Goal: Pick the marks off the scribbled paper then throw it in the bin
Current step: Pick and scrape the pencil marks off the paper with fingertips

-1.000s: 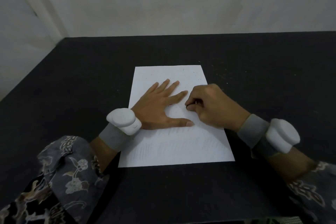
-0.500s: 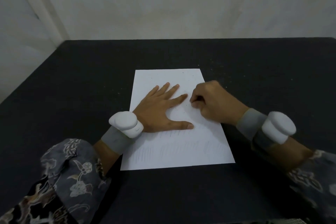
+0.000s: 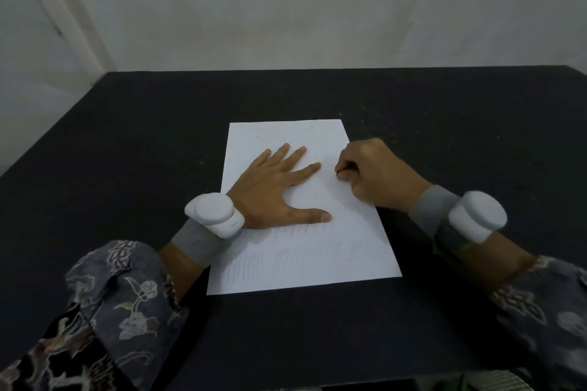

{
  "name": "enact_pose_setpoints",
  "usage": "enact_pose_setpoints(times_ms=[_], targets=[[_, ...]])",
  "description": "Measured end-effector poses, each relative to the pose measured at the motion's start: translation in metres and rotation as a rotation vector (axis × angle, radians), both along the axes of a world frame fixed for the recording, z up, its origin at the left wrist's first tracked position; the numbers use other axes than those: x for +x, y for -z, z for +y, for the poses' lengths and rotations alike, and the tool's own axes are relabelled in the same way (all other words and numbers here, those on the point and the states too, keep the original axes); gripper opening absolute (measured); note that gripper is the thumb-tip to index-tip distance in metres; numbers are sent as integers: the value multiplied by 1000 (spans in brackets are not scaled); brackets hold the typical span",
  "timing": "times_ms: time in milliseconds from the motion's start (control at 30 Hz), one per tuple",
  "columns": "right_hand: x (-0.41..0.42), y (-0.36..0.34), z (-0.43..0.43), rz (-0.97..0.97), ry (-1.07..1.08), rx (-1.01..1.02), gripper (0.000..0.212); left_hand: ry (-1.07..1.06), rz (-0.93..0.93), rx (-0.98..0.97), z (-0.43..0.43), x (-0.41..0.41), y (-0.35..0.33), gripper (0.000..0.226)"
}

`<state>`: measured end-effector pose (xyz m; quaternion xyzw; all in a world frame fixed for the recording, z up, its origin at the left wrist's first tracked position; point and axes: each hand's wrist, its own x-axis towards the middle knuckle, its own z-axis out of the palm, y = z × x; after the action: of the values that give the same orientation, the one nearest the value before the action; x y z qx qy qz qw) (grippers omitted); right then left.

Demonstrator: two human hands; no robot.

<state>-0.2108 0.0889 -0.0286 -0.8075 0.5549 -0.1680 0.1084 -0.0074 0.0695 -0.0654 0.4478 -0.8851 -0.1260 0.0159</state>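
While the paper (image 3: pixel 305 251) is pinned under flat left hand (image 3: pixel 279 190) fingers, a small object, unidentifiable, is pinched by the curled right hand (image 3: pixel 371 171) at its right edge.

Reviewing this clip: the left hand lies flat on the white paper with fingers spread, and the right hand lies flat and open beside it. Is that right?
Not quite. The left hand does lie flat on the paper with fingers spread, but the right hand is not flat and open: its fingers are curled and pinch something small and dark against the sheet, too small to identify. The head view shows this.
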Motion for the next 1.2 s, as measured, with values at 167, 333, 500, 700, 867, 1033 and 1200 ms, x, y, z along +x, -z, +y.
enact_pose_setpoints(times_ms=[167, 333, 500, 700, 867, 1033, 1200], targets=[[12, 1, 10, -2, -55, 24, 11, -18, 0, 4, 1, -2, 0, 98], [2, -2, 2, -13, 13, 21, 12, -17, -7, -1, 0, -1, 0, 104], [8, -3, 16, 28, -100, 94, 11, -22, 2, 2, 1, -2, 1, 104], [-6, -4, -4, -3, 49, 26, 11, -24, -5, -6, 1, -2, 2, 109], [1, -2, 10, 5, -78, 75, 11, -30, 0, 3, 2, -3, 0, 106], [-3, -2, -1, -22, 11, 6, 11, -43, -1, -17, 3, -4, 1, 108], [-6, 1, 7, -20, -53, 14, 8, -38, 5, -3, 4, -5, -1, 110]])
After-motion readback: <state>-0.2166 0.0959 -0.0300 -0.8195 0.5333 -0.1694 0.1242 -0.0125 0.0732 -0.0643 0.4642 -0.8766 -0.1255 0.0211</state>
